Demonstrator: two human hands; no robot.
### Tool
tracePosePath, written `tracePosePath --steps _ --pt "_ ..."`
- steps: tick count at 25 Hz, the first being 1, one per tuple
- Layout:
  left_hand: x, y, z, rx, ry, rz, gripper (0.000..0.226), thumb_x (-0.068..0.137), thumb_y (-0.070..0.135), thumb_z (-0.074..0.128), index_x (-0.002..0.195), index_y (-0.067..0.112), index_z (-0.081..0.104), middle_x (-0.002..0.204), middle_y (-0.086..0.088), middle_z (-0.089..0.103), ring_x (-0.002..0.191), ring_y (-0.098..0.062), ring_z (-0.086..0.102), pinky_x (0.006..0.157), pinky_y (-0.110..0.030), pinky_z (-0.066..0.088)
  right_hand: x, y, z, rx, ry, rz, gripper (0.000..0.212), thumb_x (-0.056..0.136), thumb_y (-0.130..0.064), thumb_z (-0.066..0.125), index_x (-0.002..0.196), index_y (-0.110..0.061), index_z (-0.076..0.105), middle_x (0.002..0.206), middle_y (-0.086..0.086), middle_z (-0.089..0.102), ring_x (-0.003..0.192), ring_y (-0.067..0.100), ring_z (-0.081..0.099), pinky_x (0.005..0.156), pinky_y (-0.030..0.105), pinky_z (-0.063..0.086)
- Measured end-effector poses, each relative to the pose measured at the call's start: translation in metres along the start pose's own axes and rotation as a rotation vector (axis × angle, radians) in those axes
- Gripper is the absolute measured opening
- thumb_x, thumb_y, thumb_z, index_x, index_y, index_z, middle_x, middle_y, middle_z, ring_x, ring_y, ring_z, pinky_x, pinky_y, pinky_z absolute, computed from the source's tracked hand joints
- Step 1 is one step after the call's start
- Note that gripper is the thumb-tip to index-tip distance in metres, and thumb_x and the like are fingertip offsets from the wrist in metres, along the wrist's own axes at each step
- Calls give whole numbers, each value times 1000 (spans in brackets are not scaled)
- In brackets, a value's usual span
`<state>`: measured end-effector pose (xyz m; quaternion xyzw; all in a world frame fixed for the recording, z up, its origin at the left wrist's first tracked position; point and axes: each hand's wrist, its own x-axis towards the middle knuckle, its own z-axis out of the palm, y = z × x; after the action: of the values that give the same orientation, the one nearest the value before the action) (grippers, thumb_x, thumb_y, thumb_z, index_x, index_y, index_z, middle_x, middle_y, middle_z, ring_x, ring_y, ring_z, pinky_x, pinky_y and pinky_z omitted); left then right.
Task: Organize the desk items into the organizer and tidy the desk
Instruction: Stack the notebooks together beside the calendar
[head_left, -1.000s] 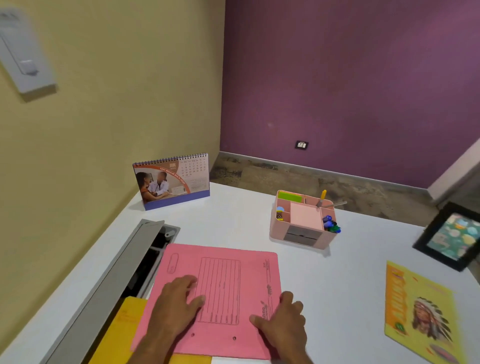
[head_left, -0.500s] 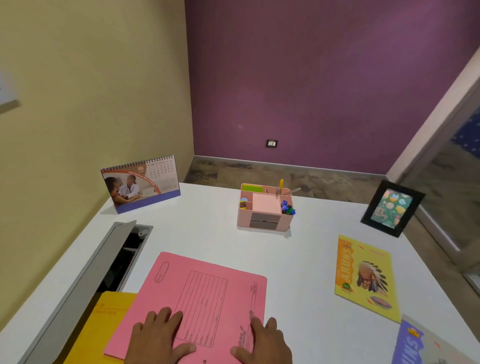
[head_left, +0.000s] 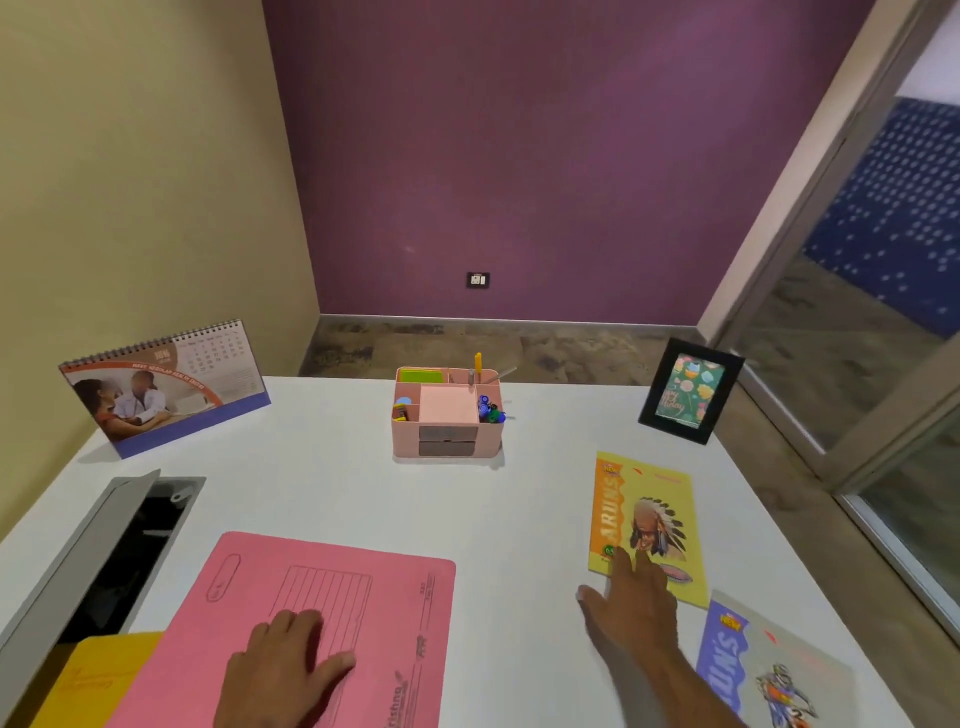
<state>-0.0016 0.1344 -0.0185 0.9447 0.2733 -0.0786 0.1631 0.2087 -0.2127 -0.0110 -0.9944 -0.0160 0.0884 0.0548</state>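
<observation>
Two folders (head_left: 332, 613), two notebooks (head_left: 649, 525), one organizer (head_left: 447, 415)

The left hand (head_left: 283, 660) lies flat on a pink folder (head_left: 322, 613) on the white tabletop (head_left: 332, 467). The right hand (head_left: 631, 603) touches a yellow book (head_left: 649, 514). A pink organizer (head_left: 447, 415) stands farther back.

The pink folder (head_left: 332, 623) runs off the near edge and covers part of the yellow folder (head_left: 98, 675), itself cut off there. The blue notebook (head_left: 769, 670) is cropped at the near right corner. The right hand (head_left: 631, 603) hides the yellow notebook's (head_left: 649, 519) near corner. The organizer's (head_left: 447, 415) small contents (pins, perhaps) are too small to tell. The calendar (head_left: 166, 387) print is illegible.
</observation>
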Motion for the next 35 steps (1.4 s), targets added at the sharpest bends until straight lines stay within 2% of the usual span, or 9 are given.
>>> tracePosePath --steps 3,8,12,17,20,23,26,30,35 --pt "5 59 9 -354 -89 11 57 78 62 64 123 30 53 123 8 58 110 -13 55 101 -37 45 14 24 9 -30 -183 13 93 82 -77 34 153 -24 5 162 9 -3 148 37 -2 115 57 10" --pt "6 148 31 -733 -227 -14 36 77 38 77 106 24 60 101 2 64 94 -14 61 80 -20 48 -13 26 41 -17 -210 -95 92 77 -83 16 153 -33 3 162 -2 -8 148 32 -9 114 58 -4" --pt "-3 195 49 -874 -274 -122 50 78 32 79 119 17 56 115 -4 60 106 -16 56 84 -20 39 -55 21 61 0 -59 -191 73 71 -84 37 122 -38 63 136 -11 58 128 31 51 101 56 18" --pt "-15 225 52 -932 -360 -237 73 81 33 76 140 10 38 131 -13 55 107 -19 53 83 -23 38 -91 23 69 166 6 -288 48 61 -73 52 89 -42 75 107 -23 71 118 12 43 116 41 -5" --pt "-20 233 48 -987 -442 -329 76 86 26 72 143 0 29 132 -16 54 95 -16 52 61 -16 43 -95 22 66 213 -29 -278 43 63 -74 50 83 -45 74 100 -28 71 114 8 55 111 39 11" --pt "-24 236 52 -1001 -420 -354 47 79 19 76 117 -2 58 99 -6 70 77 -15 66 54 -19 50 -89 29 59 259 -109 -269 43 74 -71 48 97 -43 72 114 -27 67 117 7 58 107 39 28" --pt "-34 238 51 -898 -298 -317 12 87 10 66 92 10 55 83 2 63 69 -4 59 41 -9 35 -78 35 34 434 -108 -235 20 90 -38 53 102 -38 68 112 -10 72 109 15 64 95 29 45" --pt "-36 229 46 -966 -295 -305 17 93 3 57 88 15 46 92 -3 64 75 -8 62 40 -10 40 -54 69 5 520 105 214 41 90 -27 58 131 -26 54 137 2 57 122 20 53 98 38 48" --pt "-37 210 33 -1156 -314 -328 29 86 -12 54 97 14 47 100 -14 64 77 -19 65 44 -23 49 -45 117 5 188 -300 481 104 71 -75 57 150 -32 6 160 11 6 144 40 13 111 58 26"
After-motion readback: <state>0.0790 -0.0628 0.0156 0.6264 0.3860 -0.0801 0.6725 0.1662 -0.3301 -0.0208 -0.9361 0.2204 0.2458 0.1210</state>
